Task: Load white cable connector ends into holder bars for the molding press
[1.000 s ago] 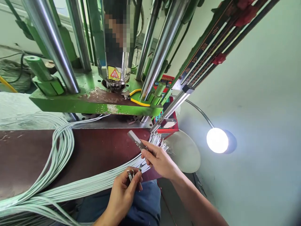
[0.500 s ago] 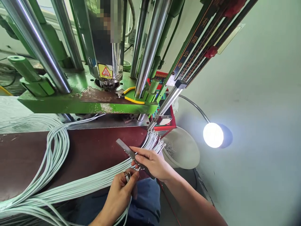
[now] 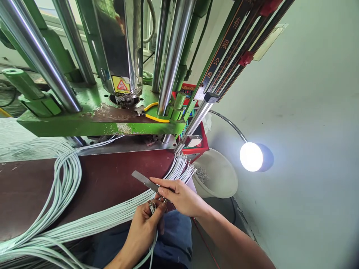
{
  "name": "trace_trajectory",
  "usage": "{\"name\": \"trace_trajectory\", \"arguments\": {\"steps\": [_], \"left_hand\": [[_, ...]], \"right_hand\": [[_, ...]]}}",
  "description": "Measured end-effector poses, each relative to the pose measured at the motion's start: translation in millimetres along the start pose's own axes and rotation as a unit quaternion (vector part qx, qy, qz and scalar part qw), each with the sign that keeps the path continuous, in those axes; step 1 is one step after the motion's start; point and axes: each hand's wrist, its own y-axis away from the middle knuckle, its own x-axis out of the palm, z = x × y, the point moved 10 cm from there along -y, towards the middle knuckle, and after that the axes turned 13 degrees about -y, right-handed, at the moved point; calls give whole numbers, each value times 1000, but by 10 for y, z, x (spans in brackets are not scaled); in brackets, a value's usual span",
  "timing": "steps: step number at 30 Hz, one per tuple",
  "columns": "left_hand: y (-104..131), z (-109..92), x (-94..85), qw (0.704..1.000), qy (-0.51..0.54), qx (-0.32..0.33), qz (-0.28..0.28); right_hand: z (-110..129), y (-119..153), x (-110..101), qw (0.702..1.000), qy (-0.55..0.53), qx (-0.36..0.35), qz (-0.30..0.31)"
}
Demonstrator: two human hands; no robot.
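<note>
My right hand [image 3: 181, 197] is closed on a flat grey metal strip [image 3: 141, 179], thumb on top and index finger stretched along it. Small pieces stand out along the strip's edge. Just below, my left hand [image 3: 143, 228] pinches the end of a white cable [image 3: 153, 244] near the strip's lower part; more than one cable runs down from this hand. Whether the cable end touches the strip is hidden by the fingers. Behind both hands, a bundle of white cables [image 3: 103, 218] lies across the brown table [image 3: 112, 179], with metal-tipped ends [image 3: 181, 158] at the right.
A green press [image 3: 70, 127] with steel columns stands at the back, yellow-handled pliers [image 3: 157, 118] on its plate. Coiled cables [image 3: 67, 175] lie left. A pale bucket [image 3: 224, 175] with small scraps and a lit lamp [image 3: 251, 157] are to the right.
The metal strip and my right hand have shifted slightly left, and the strip lies at a flatter angle. My left hand keeps its pinch. The whole view has shifted a little.
</note>
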Motion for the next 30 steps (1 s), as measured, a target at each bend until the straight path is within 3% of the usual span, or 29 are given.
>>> {"name": "trace_trajectory", "arguments": {"steps": [4, 11, 15, 17, 23, 30], "left_hand": [[21, -73, -23, 1000, -15, 25, 0], [54, -154, 21, 998, -20, 35, 46], [70, -165, 36, 995, 82, 9, 64], [67, -157, -9, 992, 119, 3, 45], [62, -66, -126, 996, 87, -1, -15], [20, 7, -62, 995, 97, -29, 14]], "right_hand": [[28, 3, 3, 1000, 17, -3, 11], [-144, -43, -7, 991, -130, 23, 34], [-62, -46, -90, 997, -70, -1, 25], [-18, -37, -127, 999, -31, -6, 20], [59, -1, -108, 998, 52, -16, 27], [119, 34, -38, 998, 66, -13, 21]]}}
